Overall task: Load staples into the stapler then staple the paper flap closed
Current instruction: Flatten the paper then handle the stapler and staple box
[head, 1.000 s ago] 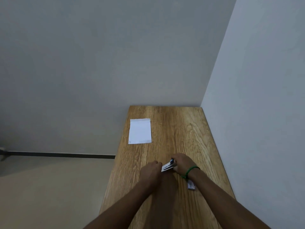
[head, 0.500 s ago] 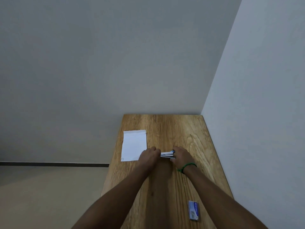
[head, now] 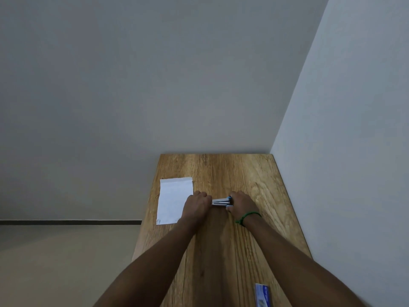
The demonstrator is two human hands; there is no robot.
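The narrow wooden table [head: 243, 173] with a pale oak grain runs away from the person, its right edge against the white wall and its far edge against the grey wall; its left edge is open to the floor. Near the middle of the table, the small silver-and-black stapler [head: 220, 202] lies sideways, held at both ends. The left hand [head: 197, 206] closes its fingers around the stapler's left end, and the right hand [head: 241, 202], with a green cord bracelet [head: 246, 217] at the wrist, grips the right end, where a bit of blue shows. Whether the stapler's arm is shut or slightly parted is hard to tell. Just left of the stapler, the white rectangular sheet of paper [head: 172, 199] lies flat along the table's left edge, its near right corner covered by the left hand. Beyond the stapler the tabletop is bare up to the far edge. Well nearer than the stapler, by the table's right edge, lies the small blue-and-white staple box [head: 262, 295].
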